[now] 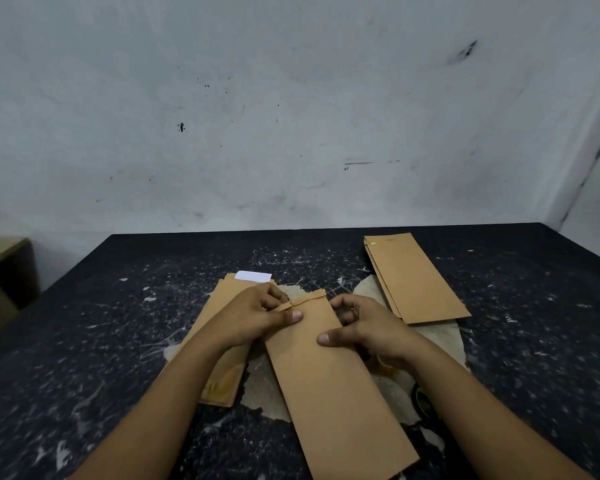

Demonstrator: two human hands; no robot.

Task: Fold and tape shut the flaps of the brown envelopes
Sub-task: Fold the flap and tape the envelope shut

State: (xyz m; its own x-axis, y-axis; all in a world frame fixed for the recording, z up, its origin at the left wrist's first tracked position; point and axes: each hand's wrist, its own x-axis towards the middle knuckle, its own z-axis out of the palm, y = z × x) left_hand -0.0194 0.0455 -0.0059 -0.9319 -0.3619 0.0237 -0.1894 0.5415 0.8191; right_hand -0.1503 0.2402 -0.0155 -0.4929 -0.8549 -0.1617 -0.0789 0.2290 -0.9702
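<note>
A long brown envelope (333, 382) lies lengthwise in the middle of the table, its flap (310, 296) at the far end partly folded and creased. My left hand (257, 315) pinches the flap's left corner, thumb lying on the envelope's face. My right hand (368, 327) grips the envelope's right edge near the top, thumb pressed on its face and fingers curled beside it. A stack of brown envelopes (219, 341) lies under my left forearm, a white slip (253, 276) showing at its far end. A second stack (413, 278) sits at the back right.
The black, scuffed table (101, 341) stands against a stained white wall. A torn patch of pale paper (267, 393) lies under the envelopes. Something yellowish (387, 368) shows under my right wrist. A wooden shelf (4, 268) stands at the far left.
</note>
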